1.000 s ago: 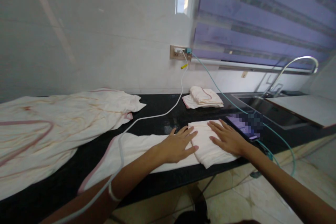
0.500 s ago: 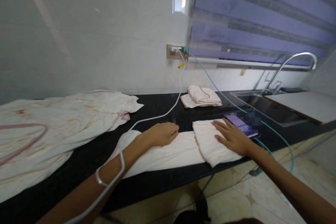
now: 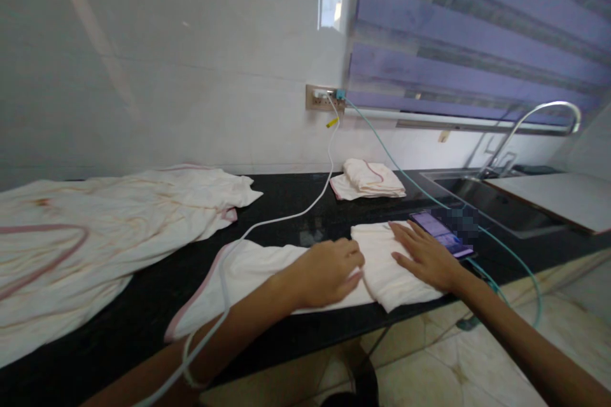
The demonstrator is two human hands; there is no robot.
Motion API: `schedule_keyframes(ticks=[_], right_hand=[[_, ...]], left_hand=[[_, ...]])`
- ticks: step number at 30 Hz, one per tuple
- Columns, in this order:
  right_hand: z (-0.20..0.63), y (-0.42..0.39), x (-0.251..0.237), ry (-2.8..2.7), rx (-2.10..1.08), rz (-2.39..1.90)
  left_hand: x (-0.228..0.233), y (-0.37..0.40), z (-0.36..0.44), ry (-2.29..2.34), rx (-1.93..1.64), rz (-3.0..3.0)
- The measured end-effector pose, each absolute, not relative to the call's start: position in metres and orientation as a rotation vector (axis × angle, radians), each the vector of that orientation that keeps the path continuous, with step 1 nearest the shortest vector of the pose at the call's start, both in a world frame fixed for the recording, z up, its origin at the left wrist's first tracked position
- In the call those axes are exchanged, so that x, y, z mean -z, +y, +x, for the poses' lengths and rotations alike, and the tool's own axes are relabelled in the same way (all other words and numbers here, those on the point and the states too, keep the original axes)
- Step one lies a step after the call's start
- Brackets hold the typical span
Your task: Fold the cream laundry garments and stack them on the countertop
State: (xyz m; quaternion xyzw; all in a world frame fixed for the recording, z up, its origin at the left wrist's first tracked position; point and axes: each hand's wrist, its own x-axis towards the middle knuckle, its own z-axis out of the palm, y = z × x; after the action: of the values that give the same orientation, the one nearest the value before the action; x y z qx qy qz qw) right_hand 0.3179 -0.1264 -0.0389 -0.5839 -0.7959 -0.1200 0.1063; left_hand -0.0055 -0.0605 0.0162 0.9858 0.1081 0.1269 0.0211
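A long white cloth with a pink hem lies along the front of the black counter, its right end folded over into a thicker pad. My left hand rests on the cloth at the left edge of that fold, fingers curled over the fabric. My right hand lies flat and spread on the folded pad. A phone with a lit screen sits just right of my right hand.
A big rumpled white sheet covers the counter's left. A small folded cloth sits at the back. White and teal cables run from a wall socket. A sink with a tap is at right.
My left hand slid left along the cloth, then came back right to the edge of the fold with fingers curled. My right hand stayed flat on the folded part.
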Motion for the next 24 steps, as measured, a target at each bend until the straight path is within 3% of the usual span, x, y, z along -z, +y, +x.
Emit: schedule_keyframes(ticks=[4, 8, 12, 24], right_hand=[[0.311, -0.131, 0.036, -2.215, 0.393, -1.746], [0.314, -0.159, 0.037, -1.72, 0.423, -2.055], [0.337, -0.188, 0.042, -1.46, 0.14, -2.272], [0.347, -0.162, -0.003, -1.312, -0.598, -2.163]], left_hand=[[-0.011, -0.075, -0.001, 0.163, -0.307, 3.031], [-0.008, -0.069, -0.003, 0.092, -0.281, 3.002], [-0.007, -0.065, -0.003, 0.0, -0.29, 2.957], [0.004, -0.061, -0.007, -0.095, -0.338, 2.774]])
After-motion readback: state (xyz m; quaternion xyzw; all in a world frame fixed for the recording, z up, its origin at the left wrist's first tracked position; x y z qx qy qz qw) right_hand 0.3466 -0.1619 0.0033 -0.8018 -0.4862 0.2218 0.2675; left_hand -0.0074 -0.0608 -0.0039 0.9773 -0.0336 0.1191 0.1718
